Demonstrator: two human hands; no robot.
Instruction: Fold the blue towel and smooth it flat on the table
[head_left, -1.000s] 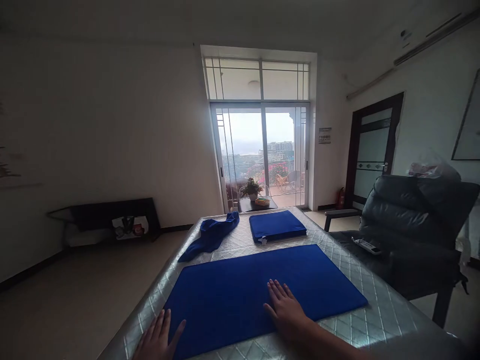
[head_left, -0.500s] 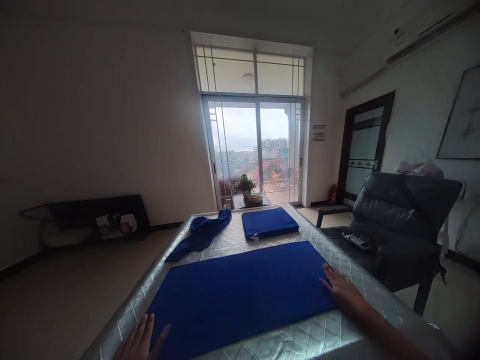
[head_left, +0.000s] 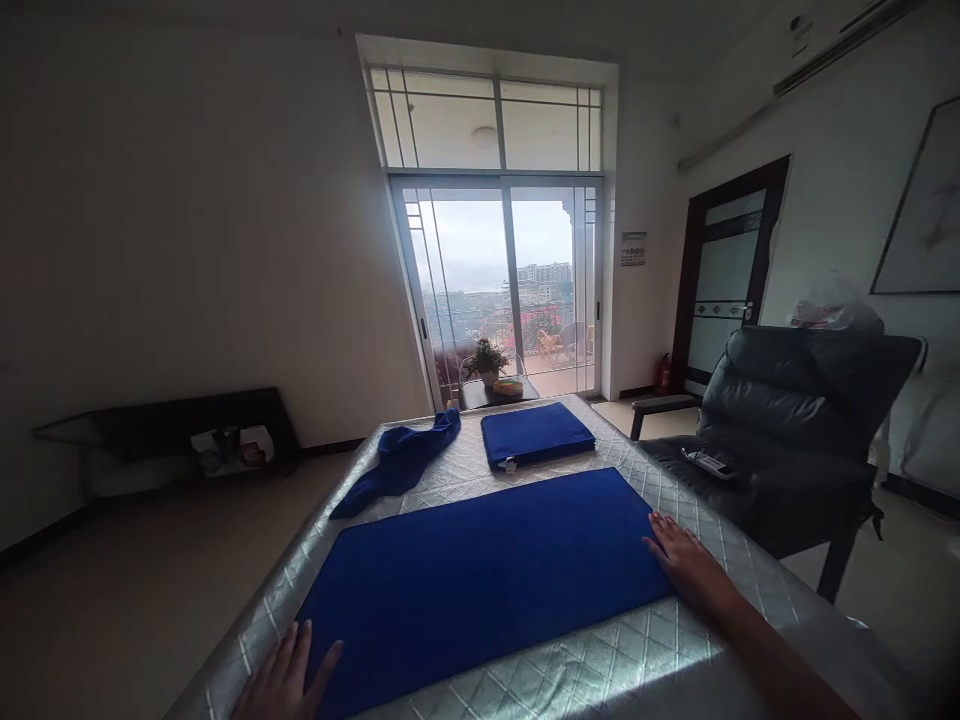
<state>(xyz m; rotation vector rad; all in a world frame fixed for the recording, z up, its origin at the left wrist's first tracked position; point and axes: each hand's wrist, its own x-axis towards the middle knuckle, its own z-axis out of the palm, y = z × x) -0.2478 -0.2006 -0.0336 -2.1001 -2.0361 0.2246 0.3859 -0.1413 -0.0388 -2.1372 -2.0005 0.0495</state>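
A flat blue cloth (head_left: pixel 487 580), folded into a long rectangle, lies across the quilted silver table cover (head_left: pixel 585 670) in front of me. My left hand (head_left: pixel 281 675) rests at its near left end, fingers spread and thumb over the cloth. At the right end, my right hand (head_left: pixel 686 560) lies flat, thumb on the cloth's edge and fingers on the cover beside it. Neither hand grips anything. Beyond the cloth sits a neat stack of folded blue cloth (head_left: pixel 536 435) with a white tag. Left of the stack is a crumpled blue cloth (head_left: pixel 409 455).
A dark padded armchair (head_left: pixel 780 420) stands close on the right with a white remote-like device (head_left: pixel 709 463) on its seat. A small table with a potted plant (head_left: pixel 487 360) is past the far edge, before a glass sliding door (head_left: pixel 465 260). A low black stand (head_left: pixel 187 430) is at left.
The view has tilted slightly, so the room sits a little higher in the picture. Both hands stay at the two ends of the cloth, with hardly any visible movement.
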